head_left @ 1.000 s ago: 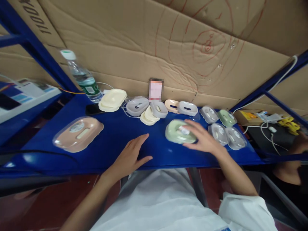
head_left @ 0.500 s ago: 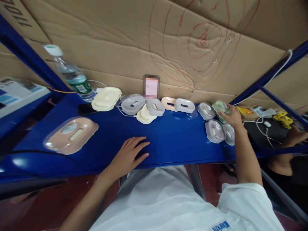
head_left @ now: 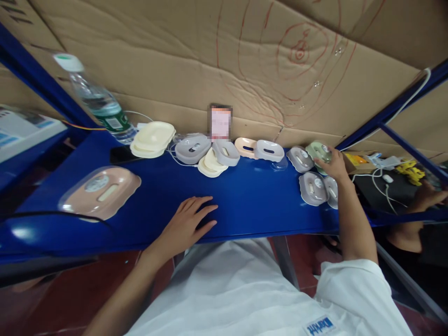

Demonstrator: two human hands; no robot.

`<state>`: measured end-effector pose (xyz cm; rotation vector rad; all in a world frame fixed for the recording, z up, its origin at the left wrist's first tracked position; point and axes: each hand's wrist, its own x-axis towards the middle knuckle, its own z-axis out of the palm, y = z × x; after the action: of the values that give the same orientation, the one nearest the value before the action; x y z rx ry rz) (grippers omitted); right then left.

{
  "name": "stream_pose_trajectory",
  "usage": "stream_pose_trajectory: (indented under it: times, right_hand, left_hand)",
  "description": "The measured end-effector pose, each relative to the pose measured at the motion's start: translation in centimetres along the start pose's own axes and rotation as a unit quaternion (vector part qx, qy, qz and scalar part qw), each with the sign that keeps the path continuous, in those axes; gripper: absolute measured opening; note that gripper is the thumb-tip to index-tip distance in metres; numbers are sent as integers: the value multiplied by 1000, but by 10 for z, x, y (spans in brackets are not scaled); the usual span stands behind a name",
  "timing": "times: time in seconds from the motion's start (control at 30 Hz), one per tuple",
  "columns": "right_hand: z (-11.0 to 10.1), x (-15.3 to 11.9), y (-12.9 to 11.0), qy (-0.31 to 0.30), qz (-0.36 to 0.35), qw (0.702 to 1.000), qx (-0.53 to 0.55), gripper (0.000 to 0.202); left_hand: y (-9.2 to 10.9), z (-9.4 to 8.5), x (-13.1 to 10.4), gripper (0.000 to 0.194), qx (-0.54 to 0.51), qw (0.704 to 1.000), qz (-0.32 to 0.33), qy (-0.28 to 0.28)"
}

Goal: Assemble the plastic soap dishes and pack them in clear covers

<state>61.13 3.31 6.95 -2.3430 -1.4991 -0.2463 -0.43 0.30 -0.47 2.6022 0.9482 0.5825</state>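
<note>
My left hand point(head_left: 189, 221) rests palm down near the front edge of the blue table, fingers spread, holding nothing. At the back right, my right hand point(head_left: 333, 164) is on a green soap box point(head_left: 318, 150) with a clear lid and a round sticker; thumb and fingers grip it from either side. Touching or close around it are grey lidded soap boxes, one to the left point(head_left: 300, 159), one in front point(head_left: 313, 188), and one point(head_left: 331, 191) partly behind my right forearm.
A pink lidded soap box point(head_left: 101, 191) lies at the left. Along the back are cream dishes point(head_left: 154, 138), a grey dish point(head_left: 193, 148), a peach dish point(head_left: 245, 147) and a clear lid point(head_left: 279, 164). A water bottle point(head_left: 101, 107) stands back left. Another person's arm point(head_left: 420, 200) shows at right.
The whole view has shifted slightly. Both hands keep nearly the same poses, the left on the table and the right on the green soap box.
</note>
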Motion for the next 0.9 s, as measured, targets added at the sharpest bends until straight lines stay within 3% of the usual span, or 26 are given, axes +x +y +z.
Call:
stream_pose_trajectory:
  times: [0.27,0.47,0.57,0.63,0.7,0.8,0.9]
  right_hand:
    - [6,7,-18,-13,-41,999,1,80]
    - [5,3,-20,0,-17,1000,2,111]
    - [-2,-7,-31,29,-5,999,-14,108]
    - [-5,-17,-51,71,-28,997,-17,100]
    - [-4,-30,-82,91,-100,991,6,94]
    - [7,-54,-143,19,-251,967,51,80]
    - [24,-74,-198,-64,-355,931,59,68]
  left_hand:
    - [0,1,1,40,-10,1000,-2,9]
    - [0,0,1,40,-7,1000,3,13]
    - [2,-1,2,39,-7,1000,1,11]
    - [3,-1,1,38,-9,1000,1,12]
    - [3,0,1,37,-7,1000,-2,15]
    - [2,-3,7,35,5,1000,-2,8]
    - [0,-16,30,37,34,999,11,-17]
